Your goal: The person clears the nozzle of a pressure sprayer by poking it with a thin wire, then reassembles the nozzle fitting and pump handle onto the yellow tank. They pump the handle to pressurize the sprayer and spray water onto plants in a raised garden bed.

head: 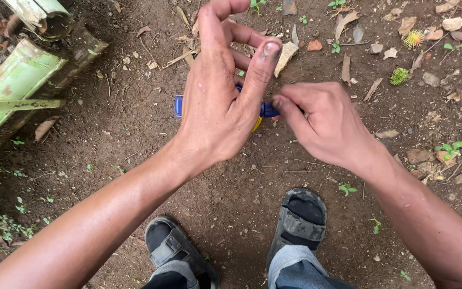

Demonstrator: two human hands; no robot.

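My left hand [217, 91] is wrapped around a small blue object with a yellow part [178, 105]; its blue end sticks out to the left of my palm, and most of it is hidden. My thumb points up with soil on the nail. My right hand [322, 120] pinches the object's other blue end [268, 110] between thumb and fingers. Both hands are held above bare brown soil.
Cut green banana-like stalks [20, 80] lie at the left. Dry leaves, stones and two spiky green-yellow fruits [413, 38] are scattered at the upper right. My two feet in dark sandals [300, 219] stand on the soil below my hands.
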